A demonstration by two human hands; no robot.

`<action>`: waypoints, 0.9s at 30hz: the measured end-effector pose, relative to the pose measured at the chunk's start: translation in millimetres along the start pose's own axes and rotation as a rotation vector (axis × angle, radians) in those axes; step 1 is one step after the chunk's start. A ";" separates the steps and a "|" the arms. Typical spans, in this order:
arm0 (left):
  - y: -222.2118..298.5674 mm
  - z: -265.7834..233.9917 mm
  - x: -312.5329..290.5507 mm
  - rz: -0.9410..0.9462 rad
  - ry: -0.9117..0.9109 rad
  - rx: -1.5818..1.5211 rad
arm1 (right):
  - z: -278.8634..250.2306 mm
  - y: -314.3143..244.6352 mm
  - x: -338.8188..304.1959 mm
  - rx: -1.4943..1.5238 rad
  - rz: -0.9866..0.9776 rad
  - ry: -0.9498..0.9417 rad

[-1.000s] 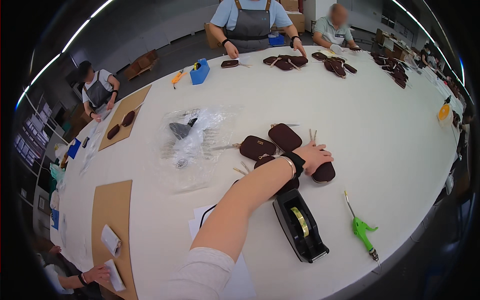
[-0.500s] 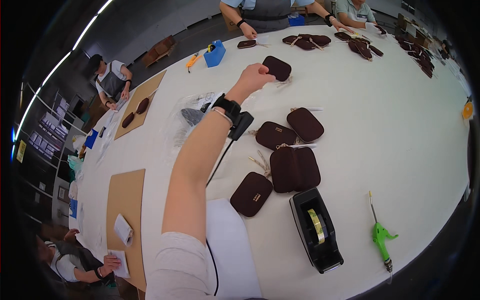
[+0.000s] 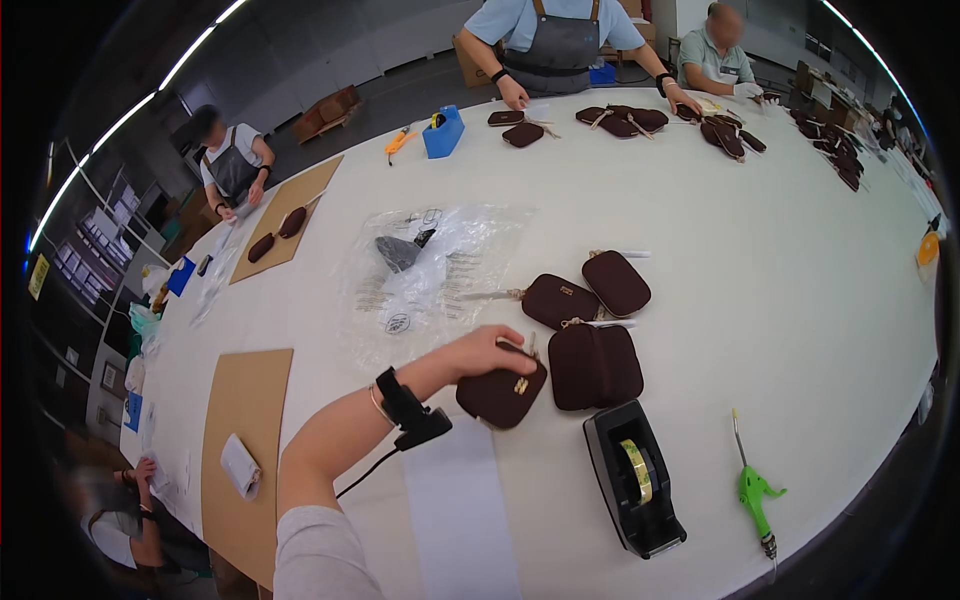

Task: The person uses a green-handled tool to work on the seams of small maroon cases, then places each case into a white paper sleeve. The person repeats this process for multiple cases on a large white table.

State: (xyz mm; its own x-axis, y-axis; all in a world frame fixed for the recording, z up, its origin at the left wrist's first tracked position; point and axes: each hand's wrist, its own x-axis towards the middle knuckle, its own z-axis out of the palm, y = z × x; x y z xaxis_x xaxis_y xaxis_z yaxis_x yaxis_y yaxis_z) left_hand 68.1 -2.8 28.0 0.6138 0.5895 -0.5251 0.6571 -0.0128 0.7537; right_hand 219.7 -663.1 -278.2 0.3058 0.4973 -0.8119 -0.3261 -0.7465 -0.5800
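Observation:
My left hand (image 3: 487,353) reaches in from the lower left, a black band with a cable on its wrist. Its fingers curl over the top edge of a dark brown zip pouch (image 3: 503,396) lying on the white table (image 3: 760,260). Just to the right lies a wider, opened brown pouch (image 3: 595,366). Two more closed brown pouches (image 3: 560,300) (image 3: 616,283) lie beyond it, with tan cords attached. My right hand is out of the picture.
A black tape dispenser (image 3: 635,490) and a green hand tool (image 3: 755,495) lie near the front edge. Clear plastic bags (image 3: 430,265) sit behind my hand, a cardboard sheet (image 3: 245,440) to the left. Other people work across the table among more pouches (image 3: 620,120).
Half a second ago my left arm was stretched toward the far side with a pouch at its fingertips. It has pulled back and now grips the nearest pouch.

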 end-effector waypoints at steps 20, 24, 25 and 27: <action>43.3 32.4 46.8 0.599 -0.087 0.674 | 15.9 18.6 -26.3 0.112 0.022 0.044; 35.0 22.9 33.4 0.554 -0.150 0.699 | 15.4 23.5 -27.3 0.139 0.010 0.046; 35.5 22.7 24.6 0.493 -0.166 0.628 | 15.1 25.6 -27.9 0.151 0.005 0.052; 29.9 22.4 13.7 0.461 -0.108 0.748 | 11.7 30.6 -28.3 0.176 -0.009 0.063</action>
State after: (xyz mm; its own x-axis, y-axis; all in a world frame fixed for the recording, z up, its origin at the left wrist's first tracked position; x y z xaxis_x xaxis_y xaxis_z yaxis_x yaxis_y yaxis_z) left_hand 106.0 -13.2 34.5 0.9013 0.3165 -0.2959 0.4252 -0.7775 0.4635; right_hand 190.6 -694.9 -273.8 0.3631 0.4703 -0.8043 -0.4732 -0.6506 -0.5940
